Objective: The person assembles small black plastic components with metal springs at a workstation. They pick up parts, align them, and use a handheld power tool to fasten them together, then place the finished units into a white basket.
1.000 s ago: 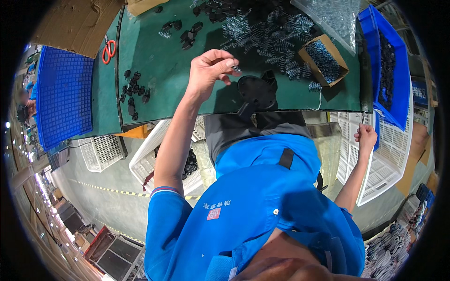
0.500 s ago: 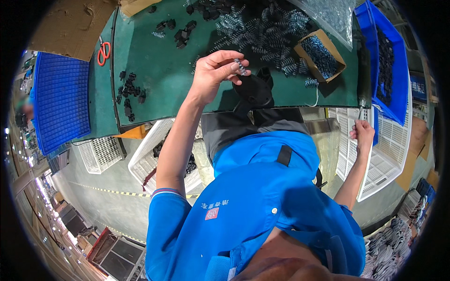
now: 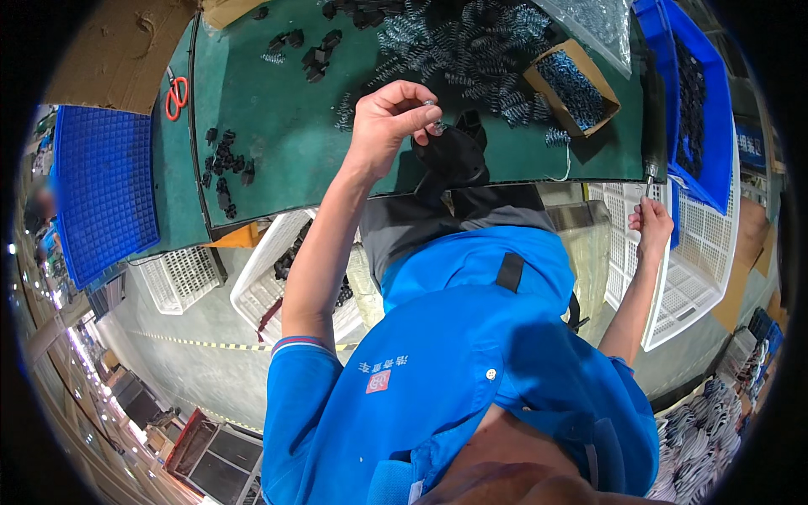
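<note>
My left hand (image 3: 389, 119) is raised over the green table mat (image 3: 278, 143) and pinches a small metal spring (image 3: 434, 114) between thumb and fingertips. Just right of it and below lies a black plastic part (image 3: 454, 153) at the mat's near edge. My right hand (image 3: 653, 222) is low at the right, below the table edge, closed round a slim tool (image 3: 649, 174) with a metal tip that points up. A heap of metal springs (image 3: 471, 46) lies on the mat beyond my left hand.
A cardboard box of springs (image 3: 572, 77) sits at the right of the mat, beside a blue crate of black parts (image 3: 699, 93). Small black parts (image 3: 225, 168) and red scissors (image 3: 175, 94) lie at the left, near a blue grid tray (image 3: 101, 185). White crates (image 3: 699, 278) stand under the table.
My left hand has shifted a little right and farther over the mat, bringing the spring closer above the black part. My right hand stays by the table edge with the tool.
</note>
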A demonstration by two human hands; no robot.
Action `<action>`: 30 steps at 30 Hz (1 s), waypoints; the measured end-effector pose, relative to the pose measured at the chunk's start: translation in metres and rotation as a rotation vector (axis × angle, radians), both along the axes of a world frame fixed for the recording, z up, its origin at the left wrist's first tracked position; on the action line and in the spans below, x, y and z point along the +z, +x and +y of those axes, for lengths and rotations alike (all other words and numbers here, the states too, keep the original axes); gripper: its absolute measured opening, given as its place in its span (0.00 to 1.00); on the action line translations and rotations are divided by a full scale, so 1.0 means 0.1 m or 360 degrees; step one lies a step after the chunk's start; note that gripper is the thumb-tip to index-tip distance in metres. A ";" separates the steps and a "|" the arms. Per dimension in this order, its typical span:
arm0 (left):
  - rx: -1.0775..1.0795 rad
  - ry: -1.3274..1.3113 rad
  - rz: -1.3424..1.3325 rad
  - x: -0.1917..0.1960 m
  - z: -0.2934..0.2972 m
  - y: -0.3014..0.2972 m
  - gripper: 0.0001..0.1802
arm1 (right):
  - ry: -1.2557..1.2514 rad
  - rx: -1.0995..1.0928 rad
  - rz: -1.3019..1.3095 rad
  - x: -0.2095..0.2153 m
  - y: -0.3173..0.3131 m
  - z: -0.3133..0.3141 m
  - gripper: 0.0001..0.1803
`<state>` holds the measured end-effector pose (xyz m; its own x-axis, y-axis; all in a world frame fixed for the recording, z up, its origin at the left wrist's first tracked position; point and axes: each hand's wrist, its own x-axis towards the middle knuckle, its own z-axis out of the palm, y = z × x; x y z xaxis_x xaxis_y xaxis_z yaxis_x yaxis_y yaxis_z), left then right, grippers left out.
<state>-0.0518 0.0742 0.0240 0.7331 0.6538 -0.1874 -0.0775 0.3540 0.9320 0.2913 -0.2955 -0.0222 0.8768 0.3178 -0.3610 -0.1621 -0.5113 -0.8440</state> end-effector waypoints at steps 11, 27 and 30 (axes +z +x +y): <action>0.0159 0.0101 0.0046 0.06 -0.12 0.06 0.08 | -0.0417 0.0047 -0.1654 0.39 -0.31 0.52 0.14; 0.0614 0.0007 -0.0309 0.32 -0.40 0.13 0.07 | 0.0936 0.1459 -0.0067 0.79 -1.87 2.60 0.04; 0.0512 0.0076 -0.0207 0.39 -0.32 0.19 0.07 | 0.1058 0.1517 -0.0404 0.75 -1.77 2.71 0.02</action>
